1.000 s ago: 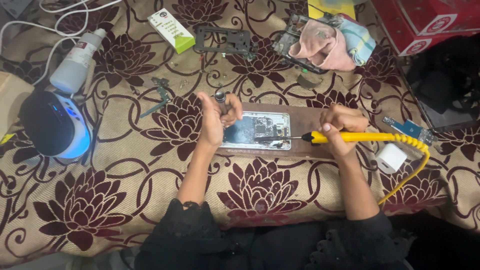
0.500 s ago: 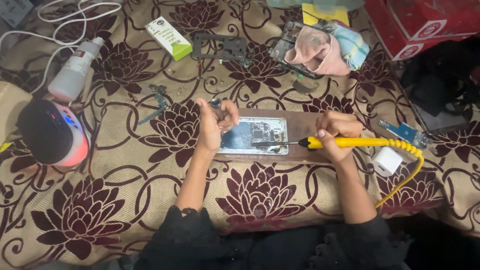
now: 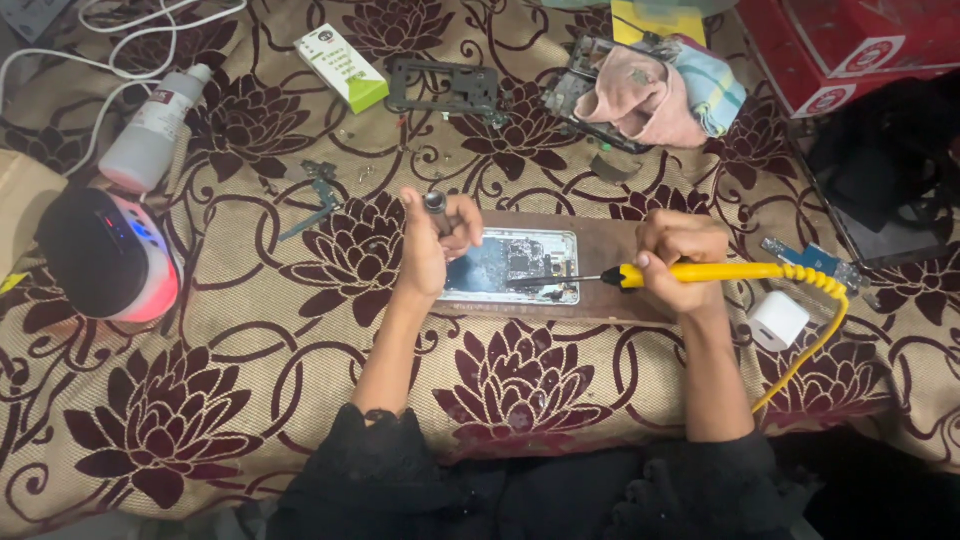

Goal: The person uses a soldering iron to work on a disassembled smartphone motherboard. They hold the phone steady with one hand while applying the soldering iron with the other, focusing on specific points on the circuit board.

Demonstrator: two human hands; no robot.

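Note:
An opened phone point(image 3: 515, 265) with its inner boards showing lies on a brown wooden board point(image 3: 610, 300) on the flowered cloth. My right hand point(image 3: 678, 260) grips a yellow soldering iron point(image 3: 720, 273) whose dark tip reaches left onto the phone's insides. A coiled yellow cord point(image 3: 815, 320) runs from the iron toward the lower right. My left hand point(image 3: 432, 245) rests at the phone's left end, fingers curled around a small dark round-topped tool point(image 3: 436, 204).
A white charger block point(image 3: 778, 320) lies right of the board. Behind are a phone frame point(image 3: 445, 88), a green-and-white box point(image 3: 343, 68), a pink cloth point(image 3: 645, 95), tweezers point(image 3: 318, 200) and a white bottle point(image 3: 155, 128). A glowing speaker-like device point(image 3: 105, 255) sits left; red boxes point(image 3: 850, 45) back right.
The view has drifted slightly. My right hand has shifted the soldering iron's tip a little further left over the phone. My left hand stays at the phone's left end.

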